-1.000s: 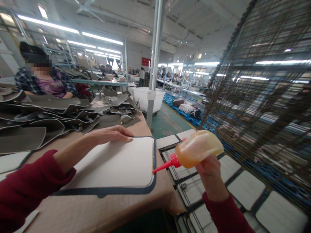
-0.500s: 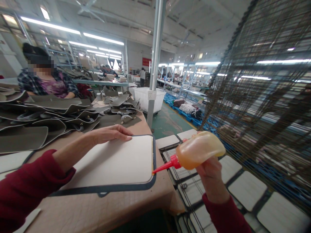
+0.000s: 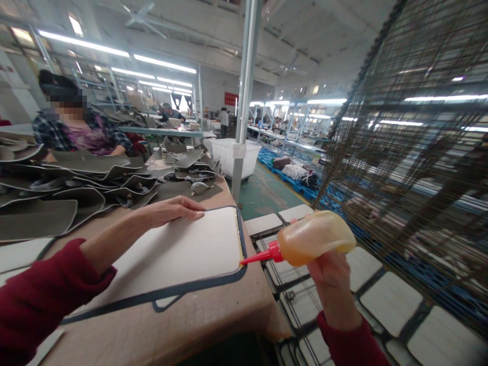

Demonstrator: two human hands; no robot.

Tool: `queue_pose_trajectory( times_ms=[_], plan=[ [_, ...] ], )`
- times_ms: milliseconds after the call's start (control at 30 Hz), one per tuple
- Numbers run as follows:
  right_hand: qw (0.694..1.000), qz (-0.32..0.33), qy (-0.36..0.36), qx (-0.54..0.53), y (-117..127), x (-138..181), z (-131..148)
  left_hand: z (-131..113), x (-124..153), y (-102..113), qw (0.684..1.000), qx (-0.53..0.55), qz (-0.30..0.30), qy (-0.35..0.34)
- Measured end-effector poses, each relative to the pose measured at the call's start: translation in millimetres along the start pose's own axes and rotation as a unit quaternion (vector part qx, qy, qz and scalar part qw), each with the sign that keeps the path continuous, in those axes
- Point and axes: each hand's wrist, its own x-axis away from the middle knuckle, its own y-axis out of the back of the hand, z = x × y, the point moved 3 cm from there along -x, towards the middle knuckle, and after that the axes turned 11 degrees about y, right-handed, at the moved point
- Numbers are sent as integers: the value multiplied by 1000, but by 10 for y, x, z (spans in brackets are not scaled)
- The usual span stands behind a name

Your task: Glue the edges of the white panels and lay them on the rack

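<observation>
A white panel with a dark border (image 3: 183, 254) lies at an angle on the brown-covered table. My left hand (image 3: 173, 209) is closed on its far edge, fingertips on the white face. In my right hand (image 3: 331, 269) is a squeeze bottle of amber glue (image 3: 316, 238), tilted so that its red nozzle (image 3: 259, 256) points left. The nozzle tip touches or nearly touches the panel's near right corner. A yellowish line of glue (image 3: 240, 236) runs along the right border. Under the near edge, the corner of another dark-edged panel (image 3: 166, 303) peeks out.
Grey-brown sheet pieces (image 3: 102, 178) are heaped at the table's far left, with a seated person (image 3: 82, 124) behind them. A metal post (image 3: 241, 101) rises beyond the table's right edge. Several bordered panels (image 3: 391, 300) lie low on the right, beside a wire rack (image 3: 412, 101).
The panel has turned slightly, its near right corner shifting away from me. More of the panel underneath shows. The nozzle has moved up a little with the corner; both hands keep their holds.
</observation>
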Motion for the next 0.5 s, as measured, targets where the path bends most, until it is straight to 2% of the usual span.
queue_pose_trajectory(
  times_ms=[200,500],
  plan=[
    [998,-45,41,-18,36,12,-10,50,-13,26,999,40,-20,-11],
    [992,-64,106,-3,50,75,-20,250,-178,94,989,136,-55,-12]
  ],
)
